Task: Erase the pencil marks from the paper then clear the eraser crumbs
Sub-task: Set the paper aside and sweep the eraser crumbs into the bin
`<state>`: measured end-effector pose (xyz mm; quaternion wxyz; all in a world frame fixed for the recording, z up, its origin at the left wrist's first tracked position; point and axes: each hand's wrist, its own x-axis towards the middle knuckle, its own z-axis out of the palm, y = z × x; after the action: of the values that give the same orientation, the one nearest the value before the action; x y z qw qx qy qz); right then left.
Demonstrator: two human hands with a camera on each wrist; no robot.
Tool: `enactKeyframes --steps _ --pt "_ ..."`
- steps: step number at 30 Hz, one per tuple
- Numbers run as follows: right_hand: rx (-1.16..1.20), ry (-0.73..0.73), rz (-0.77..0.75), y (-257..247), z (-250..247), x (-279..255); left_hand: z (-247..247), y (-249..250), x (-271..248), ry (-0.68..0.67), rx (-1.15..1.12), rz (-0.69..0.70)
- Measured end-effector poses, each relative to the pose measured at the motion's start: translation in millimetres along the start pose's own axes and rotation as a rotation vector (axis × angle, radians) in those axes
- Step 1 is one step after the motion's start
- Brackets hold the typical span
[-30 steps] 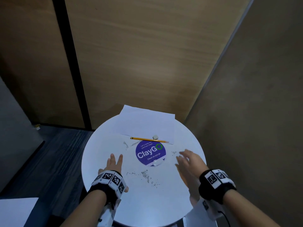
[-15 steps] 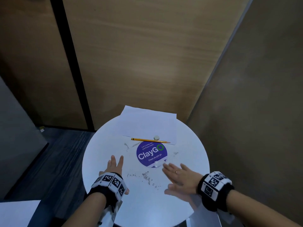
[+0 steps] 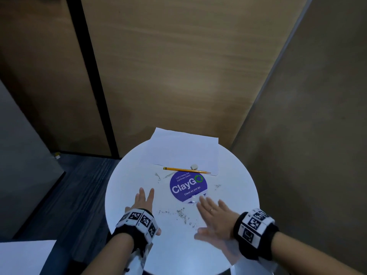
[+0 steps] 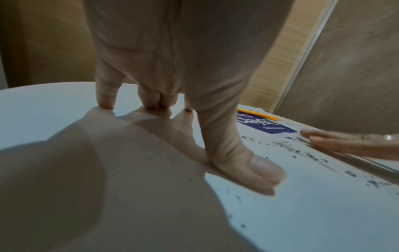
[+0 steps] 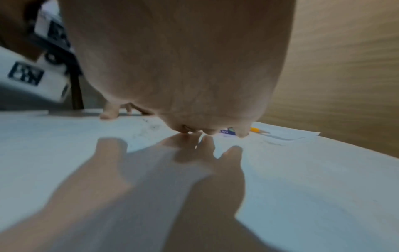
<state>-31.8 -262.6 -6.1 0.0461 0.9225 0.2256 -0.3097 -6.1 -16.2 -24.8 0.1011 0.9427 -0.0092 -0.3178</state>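
Observation:
A white sheet of paper [image 3: 184, 149] lies at the far side of the round white table [image 3: 238, 175]. On its near edge lie a yellow pencil [image 3: 186, 170] and a small white eraser [image 3: 194, 166]. Dark eraser crumbs [image 3: 181, 214] are scattered on the table between my hands, with smaller patches left and right of the sticker. My left hand [image 3: 146, 195] lies flat on the table, fingers straight, and holds nothing. My right hand [image 3: 212, 207] is flat too, its fingertips at the sticker's near edge, right beside the crumbs [image 4: 302, 153].
A round purple "ClayGo" sticker [image 3: 188, 187] sits in the table's middle. Wooden wall panels stand close behind and to the right. The dark floor drops away left of the table, and a white surface [image 3: 23, 257] shows at the lower left.
My right hand has swept leftward over the table from the right edge to just below the sticker. The left hand, paper, pencil and eraser have stayed put.

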Motion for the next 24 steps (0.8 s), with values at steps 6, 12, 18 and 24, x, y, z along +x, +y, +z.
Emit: enactKeyframes --steps 6,12,18,24 --pt "0.056 0.175 0.211 9 -25 23 -4 2 -3 -0.024 0.005 -0.019" --pt "-0.029 0.193 0.122 -23 -3 21 -1 1 -3 0.006 -0.008 -0.004" --pt "-0.053 0.153 0.154 -7 -10 24 3 -2 -1 0.028 0.010 0.003" --pt "-0.110 0.070 0.007 -12 -25 30 2 -2 -1 0.034 -0.010 0.013"
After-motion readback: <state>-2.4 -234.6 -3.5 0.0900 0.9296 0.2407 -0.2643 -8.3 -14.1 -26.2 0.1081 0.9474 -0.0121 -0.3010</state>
